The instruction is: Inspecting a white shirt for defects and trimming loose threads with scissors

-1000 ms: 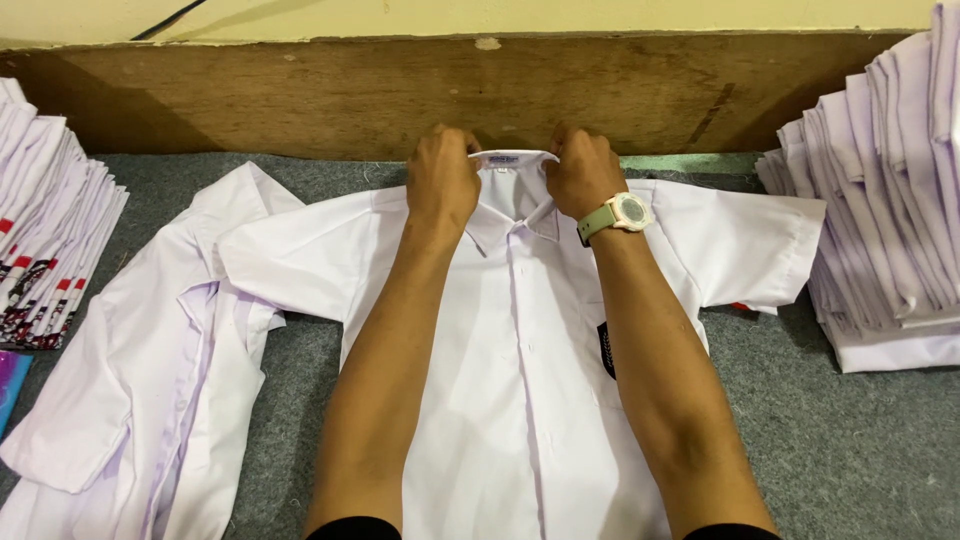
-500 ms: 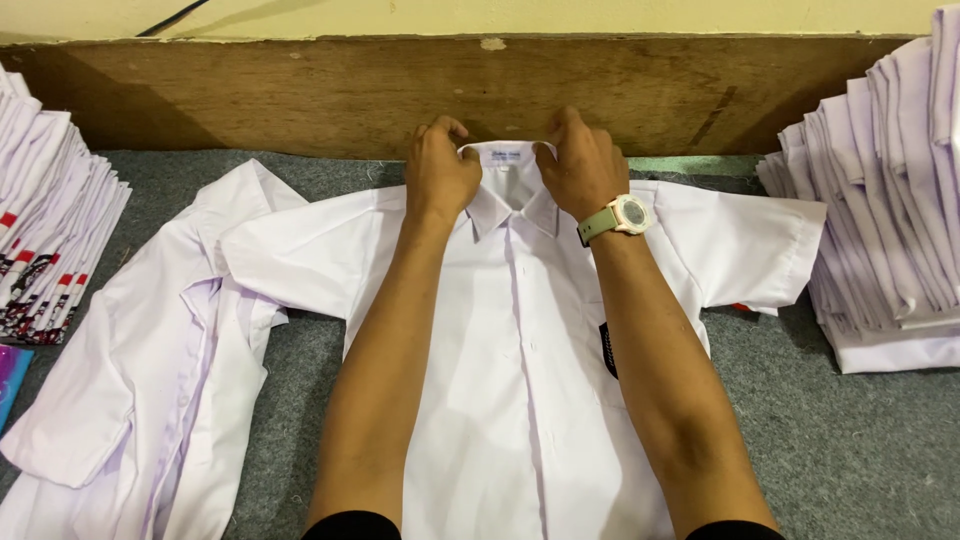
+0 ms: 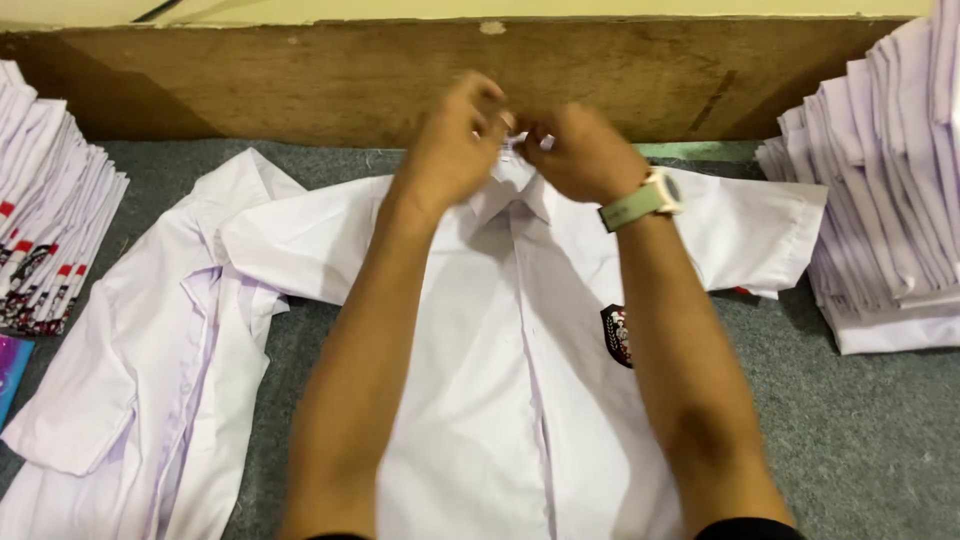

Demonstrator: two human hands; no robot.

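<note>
A white short-sleeved shirt [image 3: 500,400] lies front-up and spread flat on grey felt, with a dark badge [image 3: 618,335] on its chest pocket. My left hand [image 3: 455,145] and my right hand [image 3: 580,150] meet at the shirt's collar [image 3: 512,185], fingers pinched on the collar's top edge and lifting it slightly. A pale green watch [image 3: 640,203] is on my right wrist. What the fingertips hold is blurred and partly hidden.
A second white shirt [image 3: 150,350] lies spread to the left, overlapped by the first one's sleeve. Stacks of folded white shirts stand at the far left [image 3: 45,240] and right [image 3: 885,200]. A wooden board [image 3: 300,80] runs along the back. The grey felt surface [image 3: 860,440] shows between them.
Both hands have lifted from pressing the collar flat and drawn together at its middle, now raised and pinching it. The shirt body has stayed where it was.
</note>
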